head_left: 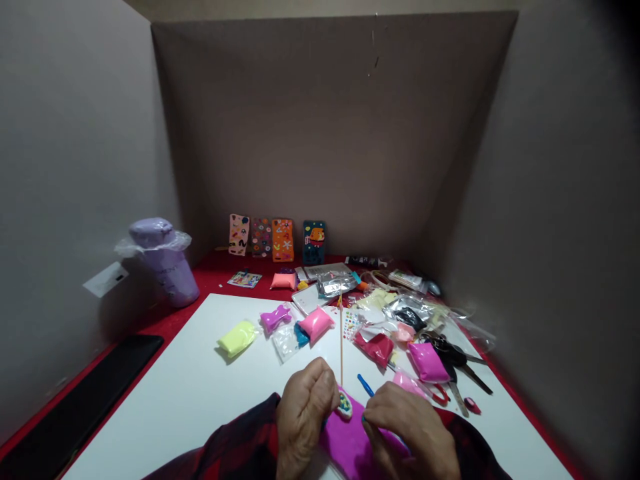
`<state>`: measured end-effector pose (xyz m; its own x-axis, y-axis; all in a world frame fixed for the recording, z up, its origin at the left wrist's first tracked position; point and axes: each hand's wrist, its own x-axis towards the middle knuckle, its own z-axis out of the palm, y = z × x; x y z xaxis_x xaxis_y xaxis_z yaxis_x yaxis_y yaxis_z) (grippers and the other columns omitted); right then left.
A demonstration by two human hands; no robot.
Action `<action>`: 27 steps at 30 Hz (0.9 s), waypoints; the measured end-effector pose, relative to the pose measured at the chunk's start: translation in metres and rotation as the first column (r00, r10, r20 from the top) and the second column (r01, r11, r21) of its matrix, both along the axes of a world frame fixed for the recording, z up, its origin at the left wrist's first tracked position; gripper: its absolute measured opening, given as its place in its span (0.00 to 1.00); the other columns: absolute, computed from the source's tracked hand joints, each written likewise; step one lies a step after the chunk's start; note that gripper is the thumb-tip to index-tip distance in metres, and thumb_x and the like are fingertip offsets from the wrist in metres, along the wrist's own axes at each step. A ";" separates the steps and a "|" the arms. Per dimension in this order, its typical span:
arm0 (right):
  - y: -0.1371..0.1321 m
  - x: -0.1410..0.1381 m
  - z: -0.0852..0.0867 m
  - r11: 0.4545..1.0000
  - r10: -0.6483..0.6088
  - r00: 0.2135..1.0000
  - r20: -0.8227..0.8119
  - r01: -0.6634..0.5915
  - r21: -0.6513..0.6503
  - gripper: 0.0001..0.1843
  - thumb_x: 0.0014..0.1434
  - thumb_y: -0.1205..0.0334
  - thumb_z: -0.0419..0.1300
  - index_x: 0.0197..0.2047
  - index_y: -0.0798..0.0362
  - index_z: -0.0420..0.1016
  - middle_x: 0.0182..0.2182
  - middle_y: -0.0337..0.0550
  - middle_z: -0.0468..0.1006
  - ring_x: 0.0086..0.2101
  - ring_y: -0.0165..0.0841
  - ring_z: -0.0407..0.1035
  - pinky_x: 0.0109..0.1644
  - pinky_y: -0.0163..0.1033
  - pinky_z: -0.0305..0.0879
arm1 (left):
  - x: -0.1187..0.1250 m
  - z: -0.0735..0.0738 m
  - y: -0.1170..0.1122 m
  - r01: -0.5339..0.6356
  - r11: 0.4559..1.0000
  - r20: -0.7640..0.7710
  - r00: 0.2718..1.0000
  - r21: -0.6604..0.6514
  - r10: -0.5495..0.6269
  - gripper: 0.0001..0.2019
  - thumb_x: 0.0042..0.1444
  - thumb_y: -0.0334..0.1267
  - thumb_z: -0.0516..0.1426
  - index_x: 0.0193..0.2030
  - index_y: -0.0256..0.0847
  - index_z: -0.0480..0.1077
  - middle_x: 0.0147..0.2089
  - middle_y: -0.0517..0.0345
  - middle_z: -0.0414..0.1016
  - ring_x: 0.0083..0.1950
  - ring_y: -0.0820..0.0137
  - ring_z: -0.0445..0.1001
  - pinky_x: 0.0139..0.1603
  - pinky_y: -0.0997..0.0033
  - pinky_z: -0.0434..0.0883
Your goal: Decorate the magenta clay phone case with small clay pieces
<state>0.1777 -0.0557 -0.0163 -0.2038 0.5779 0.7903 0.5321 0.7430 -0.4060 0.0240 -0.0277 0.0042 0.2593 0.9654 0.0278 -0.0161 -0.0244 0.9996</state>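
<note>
My left hand (301, 408) is closed at the near edge of a white board (200, 387), its thumb pressed by a small decorated clay piece (345, 404) that lies on a magenta slab (347, 443). A thin wooden stick (341, 337) rises upright just beside that hand. My right hand (407, 430) is curled over the slab's right side and pinches a blue tool (365, 385) whose tip points toward the clay piece. Both wrists wear dark red plaid sleeves.
Packets of modelling clay lie across the board: yellow (237, 338), purple (275, 317), pink (315, 324), red (375, 347), magenta (428, 361). Scissors and keys (457, 363) sit right. Several decorated phone cases (283, 239) lean on the back wall; a purple bottle (163, 261) stands left.
</note>
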 end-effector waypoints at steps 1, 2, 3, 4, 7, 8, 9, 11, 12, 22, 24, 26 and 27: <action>0.001 0.001 0.000 1.000 0.012 1.000 0.008 -0.012 0.008 0.10 0.54 0.77 0.57 0.34 0.52 0.68 0.24 0.39 0.73 0.25 0.29 0.67 0.30 0.37 0.64 | 0.000 -0.002 0.001 -0.007 1.000 -0.012 1.000 0.000 0.007 0.22 0.57 0.54 0.50 0.21 0.39 0.55 0.19 0.64 0.57 0.22 0.77 0.59 0.24 0.77 0.56; 0.002 0.003 0.000 0.999 0.006 1.000 0.002 -0.006 0.033 0.09 0.54 0.77 0.57 0.34 0.52 0.68 0.24 0.38 0.73 0.25 0.29 0.67 0.29 0.36 0.63 | -0.001 -0.003 0.002 -0.010 1.000 -0.013 1.000 0.000 0.010 0.22 0.57 0.53 0.51 0.21 0.39 0.56 0.18 0.64 0.57 0.21 0.77 0.58 0.23 0.77 0.55; 0.004 0.005 -0.001 0.998 -0.012 1.000 -0.013 0.013 0.058 0.09 0.54 0.76 0.56 0.33 0.52 0.68 0.24 0.38 0.73 0.25 0.29 0.67 0.30 0.36 0.63 | -0.001 -0.005 0.003 -0.013 1.000 -0.004 1.000 0.000 0.013 0.21 0.57 0.53 0.52 0.22 0.39 0.57 0.18 0.65 0.57 0.20 0.78 0.58 0.23 0.77 0.54; 0.005 0.007 -0.002 0.997 -0.032 0.999 -0.022 0.033 0.071 0.09 0.55 0.76 0.56 0.33 0.52 0.68 0.24 0.38 0.74 0.26 0.29 0.68 0.30 0.36 0.63 | -0.001 -0.005 0.004 -0.015 1.000 0.014 1.000 0.002 0.015 0.21 0.56 0.53 0.53 0.22 0.39 0.58 0.18 0.65 0.58 0.20 0.78 0.58 0.22 0.77 0.54; 0.007 0.014 -0.006 0.998 -0.056 0.998 0.015 0.056 0.041 0.07 0.55 0.74 0.57 0.35 0.52 0.69 0.27 0.41 0.75 0.29 0.31 0.70 0.34 0.37 0.65 | -0.001 -0.005 0.006 -0.006 1.000 0.066 0.998 0.014 0.005 0.18 0.54 0.51 0.55 0.25 0.37 0.61 0.20 0.64 0.60 0.20 0.78 0.61 0.22 0.79 0.56; 0.007 0.016 -0.007 0.998 -0.053 0.998 0.035 0.052 0.021 0.07 0.55 0.74 0.58 0.35 0.52 0.70 0.27 0.41 0.75 0.30 0.31 0.70 0.35 0.37 0.65 | 0.000 -0.004 0.006 -0.009 1.000 0.066 0.998 0.017 0.008 0.17 0.54 0.50 0.55 0.25 0.37 0.62 0.21 0.64 0.61 0.20 0.78 0.63 0.22 0.79 0.57; 0.007 0.016 -0.008 0.999 -0.049 0.998 0.042 0.048 0.012 0.07 0.55 0.74 0.58 0.36 0.52 0.70 0.28 0.41 0.75 0.30 0.31 0.70 0.35 0.38 0.65 | 0.000 -0.004 0.007 -0.013 1.000 0.061 0.998 0.019 0.011 0.17 0.54 0.49 0.55 0.25 0.36 0.63 0.20 0.64 0.61 0.20 0.77 0.64 0.23 0.79 0.58; 0.006 0.014 -0.007 0.999 -0.041 0.999 0.014 0.040 0.020 0.08 0.56 0.74 0.57 0.36 0.52 0.70 0.27 0.40 0.75 0.29 0.30 0.70 0.34 0.37 0.64 | 0.001 -0.004 0.007 -0.017 1.000 0.052 0.998 -0.007 0.018 0.16 0.54 0.47 0.55 0.24 0.36 0.64 0.19 0.62 0.63 0.20 0.77 0.65 0.23 0.79 0.59; 0.006 0.011 -0.007 0.999 -0.034 0.999 -0.003 0.034 0.027 0.08 0.56 0.74 0.57 0.37 0.52 0.70 0.27 0.40 0.74 0.28 0.30 0.69 0.33 0.37 0.64 | 0.002 -0.005 0.006 -0.018 0.999 0.055 0.998 -0.034 0.020 0.16 0.52 0.46 0.57 0.23 0.35 0.65 0.19 0.62 0.64 0.19 0.77 0.64 0.23 0.78 0.59; 0.007 0.005 -0.008 0.995 0.096 0.995 0.024 -0.096 0.001 0.07 0.59 0.71 0.54 0.39 0.53 0.69 0.23 0.40 0.71 0.23 0.29 0.64 0.25 0.35 0.57 | 0.011 -0.002 -0.001 -0.051 0.979 0.111 0.991 -0.195 0.074 0.08 0.36 0.34 0.60 0.13 0.33 0.69 0.12 0.61 0.63 0.16 0.77 0.60 0.19 0.78 0.55; 0.006 0.006 -0.011 0.993 0.115 0.993 0.031 -0.115 -0.002 0.05 0.60 0.70 0.53 0.37 0.53 0.69 0.23 0.40 0.71 0.23 0.30 0.64 0.25 0.35 0.57 | 0.011 0.000 -0.001 -0.036 0.972 0.127 0.990 -0.234 0.068 0.07 0.36 0.34 0.60 0.14 0.33 0.70 0.12 0.59 0.65 0.16 0.77 0.60 0.18 0.78 0.55; 0.004 0.005 -0.010 0.995 0.096 0.995 0.027 -0.096 0.010 0.05 0.60 0.70 0.53 0.36 0.53 0.69 0.23 0.40 0.71 0.23 0.29 0.65 0.25 0.35 0.58 | 0.010 0.001 -0.001 -0.013 0.962 0.148 0.988 -0.274 0.055 0.06 0.36 0.34 0.60 0.15 0.32 0.71 0.12 0.58 0.66 0.15 0.76 0.61 0.18 0.78 0.56; 0.003 0.004 -0.008 0.997 0.080 0.996 0.027 -0.080 0.019 0.06 0.60 0.70 0.53 0.37 0.52 0.69 0.23 0.40 0.71 0.23 0.29 0.65 0.25 0.35 0.58 | 0.010 0.000 0.000 -0.002 0.958 0.162 0.985 -0.288 0.051 0.06 0.36 0.33 0.60 0.15 0.32 0.71 0.12 0.58 0.67 0.15 0.76 0.61 0.18 0.78 0.56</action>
